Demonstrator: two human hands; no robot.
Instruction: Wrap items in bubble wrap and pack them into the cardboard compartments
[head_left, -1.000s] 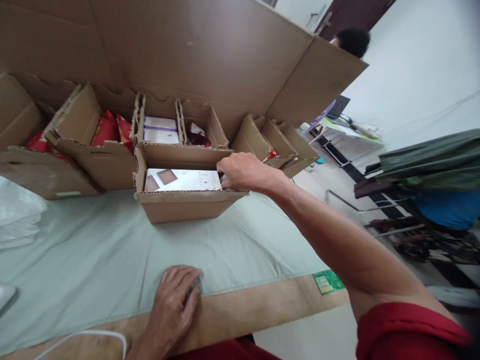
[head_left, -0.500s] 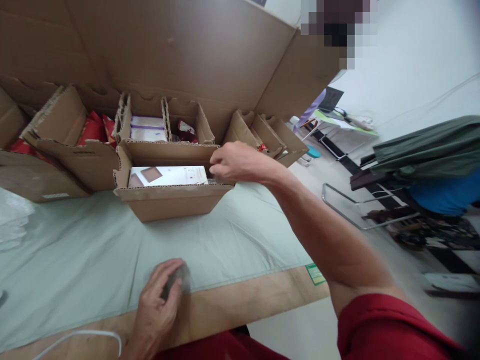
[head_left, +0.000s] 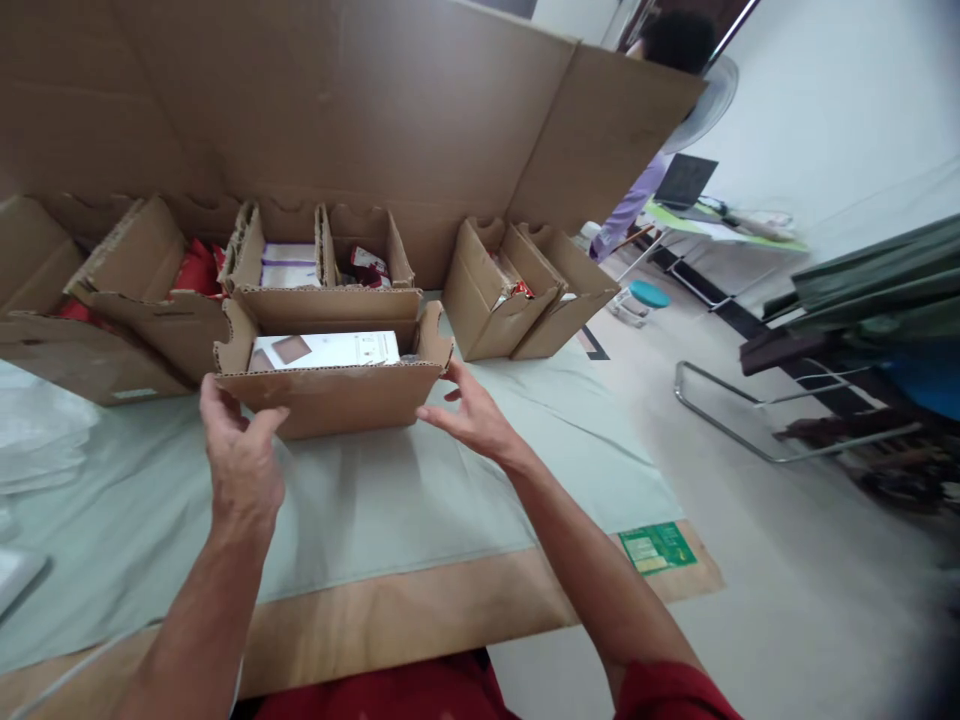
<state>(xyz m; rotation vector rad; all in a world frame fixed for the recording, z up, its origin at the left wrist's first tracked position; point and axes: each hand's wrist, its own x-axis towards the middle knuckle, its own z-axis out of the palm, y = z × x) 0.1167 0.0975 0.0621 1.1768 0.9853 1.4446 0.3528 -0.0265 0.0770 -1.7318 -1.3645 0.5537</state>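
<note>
An open cardboard box (head_left: 352, 405) stands on the pale green cloth in front of me. Inside lies a white carton (head_left: 337, 348) with brown squares printed on it, and something small, which I cannot make out, is at its right end. My left hand (head_left: 244, 450) grips the box's left end, thumb across the front wall and fingers round the corner. At the opposite end my right hand (head_left: 472, 415) holds the lower right corner, its thumb in front and its fingers along the side, partly hidden.
Cardboard bins (head_left: 142, 330) with red packets and purple-edged packs line the back, against a tall cardboard panel (head_left: 337, 120). Two more bins (head_left: 517, 300) stand to the right. Clear plastic bags (head_left: 37, 430) lie at left. A person (head_left: 679, 45) is behind the panel; a metal-framed chair (head_left: 720, 420) stands right.
My right hand has come out of the box to its right end. The left hand has risen from the table's front edge to the box's left end. My view has shifted slightly.
</note>
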